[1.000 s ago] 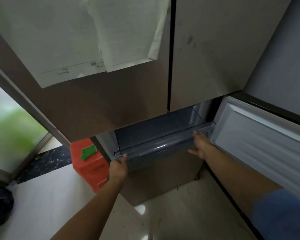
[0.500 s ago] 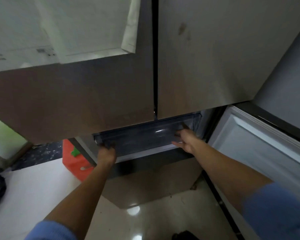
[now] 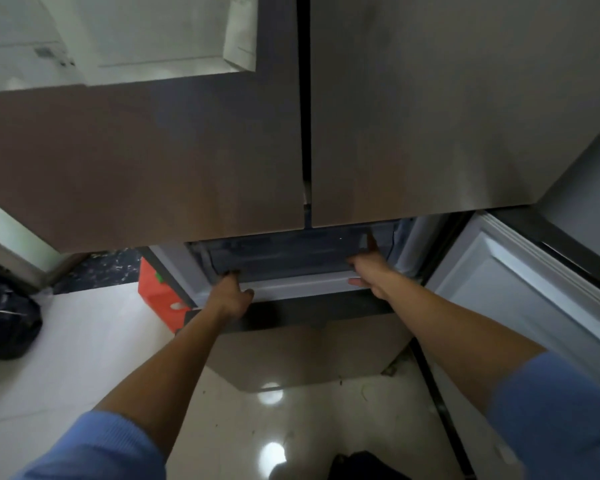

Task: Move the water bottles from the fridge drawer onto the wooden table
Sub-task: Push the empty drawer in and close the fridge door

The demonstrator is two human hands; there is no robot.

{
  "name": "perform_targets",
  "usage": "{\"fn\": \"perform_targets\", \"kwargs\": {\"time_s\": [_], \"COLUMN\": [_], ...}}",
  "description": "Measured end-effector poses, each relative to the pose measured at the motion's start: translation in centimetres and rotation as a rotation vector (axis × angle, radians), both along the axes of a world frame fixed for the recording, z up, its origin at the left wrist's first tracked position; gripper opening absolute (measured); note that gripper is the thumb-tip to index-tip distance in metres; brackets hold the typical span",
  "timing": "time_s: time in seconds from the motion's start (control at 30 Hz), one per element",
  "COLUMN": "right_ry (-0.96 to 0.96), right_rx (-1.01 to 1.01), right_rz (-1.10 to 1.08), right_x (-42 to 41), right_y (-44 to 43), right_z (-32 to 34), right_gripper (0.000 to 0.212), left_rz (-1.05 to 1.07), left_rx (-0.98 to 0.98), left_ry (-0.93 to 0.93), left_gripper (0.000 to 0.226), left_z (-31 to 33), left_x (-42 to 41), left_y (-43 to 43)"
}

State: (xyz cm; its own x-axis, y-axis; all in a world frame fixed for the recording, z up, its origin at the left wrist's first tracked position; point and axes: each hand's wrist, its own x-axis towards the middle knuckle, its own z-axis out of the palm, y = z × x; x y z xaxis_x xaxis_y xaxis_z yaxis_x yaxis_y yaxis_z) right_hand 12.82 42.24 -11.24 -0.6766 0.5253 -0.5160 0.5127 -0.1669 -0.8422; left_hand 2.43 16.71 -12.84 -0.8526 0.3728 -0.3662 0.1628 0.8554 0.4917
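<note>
The dark translucent fridge drawer (image 3: 284,258) sits almost fully inside the fridge, under the two closed upper doors (image 3: 430,98). My left hand (image 3: 227,294) grips the drawer's front left corner, fingers curled on its edge. My right hand (image 3: 368,271) presses against the front right end with its fingers stretched up the drawer face and its thumb spread below. No water bottles show; the drawer's inside is hidden. The wooden table is out of view.
The lower fridge door (image 3: 534,306) stands swung open on the right. A red box (image 3: 160,299) stands on the floor left of the fridge, and a black bag (image 3: 4,323) lies further left. Papers (image 3: 118,39) hang on the upper left door.
The drawer has slid back into the fridge with both hands following it. My view has moved closer and tilted down.
</note>
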Motion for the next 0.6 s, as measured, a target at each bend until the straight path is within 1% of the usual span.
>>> {"fn": "perform_targets", "kwargs": {"time_s": [0.07,0.13,0.2,0.27,0.33,0.4,0.5,0.6], "right_ry": [-0.087,-0.160,-0.184,-0.195,-0.223,-0.262,-0.274,-0.289], "right_rx": [0.089,0.253,0.447,0.590,0.704,0.861,1.072,1.206], "right_rz": [0.050,0.151,0.245,0.278,0.274,0.255,0.195,0.089], "right_x": [0.9,2.3,4.1,6.4,9.2,12.2,17.2,22.4], "right_y": [0.5,0.8,1.0,0.9,0.5,0.0,-0.4,0.0], "right_z": [0.4,1.2,2.3,3.5,4.9,6.5,8.9,11.5], "right_gripper": [0.057,0.048,0.038,0.037,0.036,0.033,0.030,0.035], "left_rz": [-0.088,-0.180,-0.273,-0.346,-0.409,-0.468,-0.560,-0.621], "left_rx": [-0.079,-0.181,-0.248,-0.262,-0.257,-0.236,-0.179,-0.120], "left_ry": [0.069,0.141,0.239,0.343,0.442,0.522,0.581,0.627], "left_gripper": [0.056,0.047,0.042,0.038,0.033,0.029,0.027,0.023], "left_z": [1.0,2.4,4.1,6.0,7.7,9.0,10.6,12.2], "left_x": [1.1,2.3,3.6,5.1,6.6,8.1,10.5,13.0], "left_y": [-0.3,-0.7,-1.0,-1.1,-1.3,-1.4,-1.1,-0.1]}}
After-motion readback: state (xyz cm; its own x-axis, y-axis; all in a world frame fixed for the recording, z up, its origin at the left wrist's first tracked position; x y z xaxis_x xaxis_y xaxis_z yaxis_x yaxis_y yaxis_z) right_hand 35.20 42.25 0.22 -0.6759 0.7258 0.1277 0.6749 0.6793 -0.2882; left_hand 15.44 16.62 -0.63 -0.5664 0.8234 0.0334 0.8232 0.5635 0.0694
